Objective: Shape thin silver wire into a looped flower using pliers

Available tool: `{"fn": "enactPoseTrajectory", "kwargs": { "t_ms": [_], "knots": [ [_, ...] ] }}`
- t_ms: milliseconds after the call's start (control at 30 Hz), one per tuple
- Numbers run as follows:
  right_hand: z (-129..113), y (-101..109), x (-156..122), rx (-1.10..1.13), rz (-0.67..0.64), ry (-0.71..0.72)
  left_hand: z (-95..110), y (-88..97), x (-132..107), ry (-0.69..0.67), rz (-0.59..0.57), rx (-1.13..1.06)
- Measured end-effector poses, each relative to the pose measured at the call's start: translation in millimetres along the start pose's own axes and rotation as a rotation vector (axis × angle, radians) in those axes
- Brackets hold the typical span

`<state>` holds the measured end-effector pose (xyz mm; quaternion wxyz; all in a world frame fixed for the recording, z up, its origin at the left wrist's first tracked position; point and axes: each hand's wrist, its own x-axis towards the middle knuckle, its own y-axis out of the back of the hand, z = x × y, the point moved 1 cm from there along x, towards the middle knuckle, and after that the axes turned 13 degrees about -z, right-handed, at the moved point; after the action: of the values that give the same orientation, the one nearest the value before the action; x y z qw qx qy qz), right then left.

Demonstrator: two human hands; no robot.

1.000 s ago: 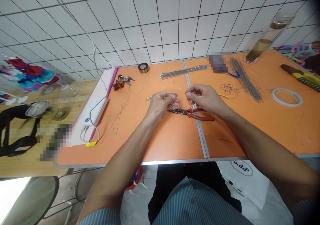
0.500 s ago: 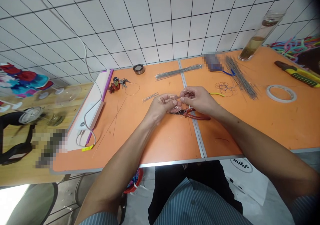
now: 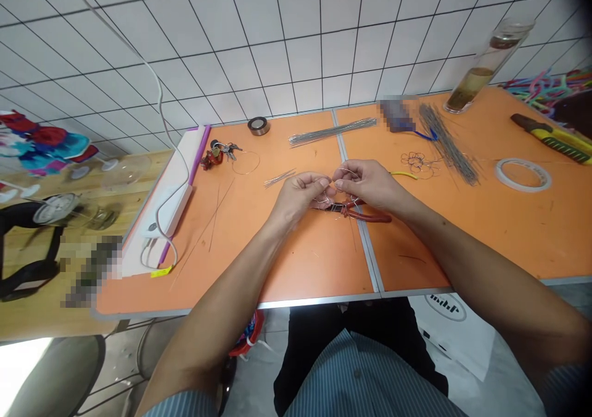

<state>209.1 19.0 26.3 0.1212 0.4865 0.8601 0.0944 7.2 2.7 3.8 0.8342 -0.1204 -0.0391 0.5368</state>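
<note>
Thin silver wire, bent into loops, is pinched between my left hand (image 3: 305, 196) and my right hand (image 3: 363, 181). The fingertips of both hands nearly meet, thumbs pressed against the forefingers. Part of the wire hangs below the fingers; its exact shape is too fine to make out. Under my hands lie pliers (image 3: 370, 217) with red handles, their jaws partly hidden by the wire and fingers. A few short wires (image 3: 279, 178) rest just left of my left hand.
Bundles of straight wire (image 3: 333, 132) lie toward the wall, beside a roll of tape (image 3: 258, 126). Keys (image 3: 226, 150) and a white power strip (image 3: 169, 210) are at left. On the right are wire loops (image 3: 416, 163), a white ring (image 3: 522, 174), a utility knife (image 3: 552, 139) and a glass bottle (image 3: 481, 74).
My left fingers have shifted slightly on the wire, closing in toward the right fingertips. The whole view has moved a little; the things on the table stay put.
</note>
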Motion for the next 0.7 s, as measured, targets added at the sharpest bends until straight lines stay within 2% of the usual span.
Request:
{"fn": "enactPoseTrajectory", "kwargs": {
  "t_ms": [500,700],
  "knots": [
    [-2.0,-4.9,-3.3,0.02,-0.032,-0.006,-0.7,-2.4,1.4,-0.023,0.062,0.019],
    [-8.8,0.4,-4.1,-0.013,0.025,0.053,-0.7,-1.1,2.2,-0.007,0.067,0.017]
  ]
}}
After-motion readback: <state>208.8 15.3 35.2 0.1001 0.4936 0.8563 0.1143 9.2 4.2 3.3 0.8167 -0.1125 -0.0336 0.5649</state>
